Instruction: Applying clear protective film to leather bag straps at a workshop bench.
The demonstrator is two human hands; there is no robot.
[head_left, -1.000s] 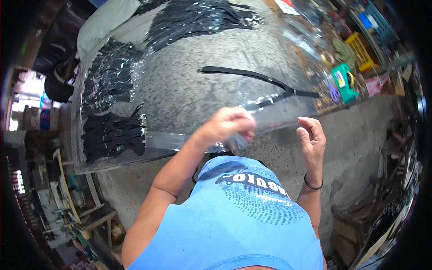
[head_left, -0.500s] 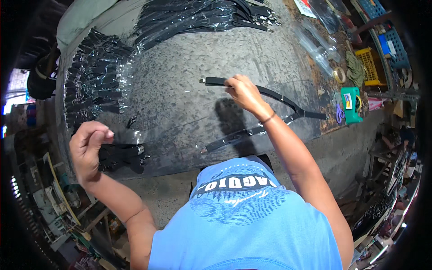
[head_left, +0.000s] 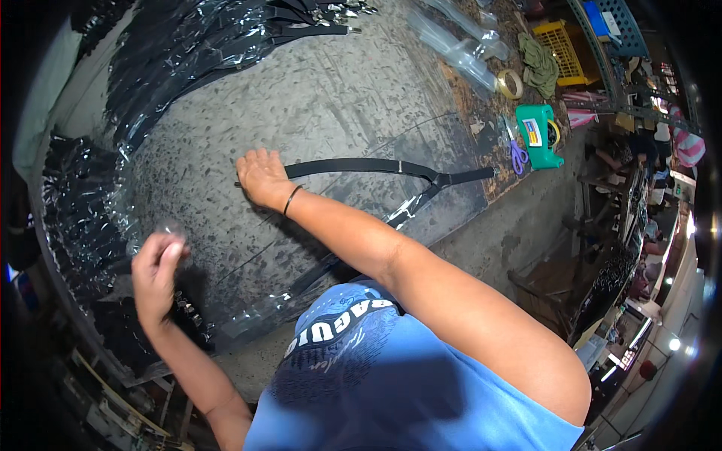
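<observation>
Right hand [head_left: 263, 178] palm down, left hand [head_left: 156, 272] curled, the 2 apart

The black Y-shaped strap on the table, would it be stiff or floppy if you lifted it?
Probably floppy: the strap looks flat and curves across the table. It is likely light, being thin and narrow. Its nearer branch may feel slippery, since shiny clear plastic shows there.

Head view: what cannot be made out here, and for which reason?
In the head view:
Black suspenders: the upper strap's part under the right hand is hidden; the lower strap's middle passes behind the right forearm.
Clear piece by the left hand: too blurred to identify.
Upper suspender pile: cut off by the top edge.
</observation>
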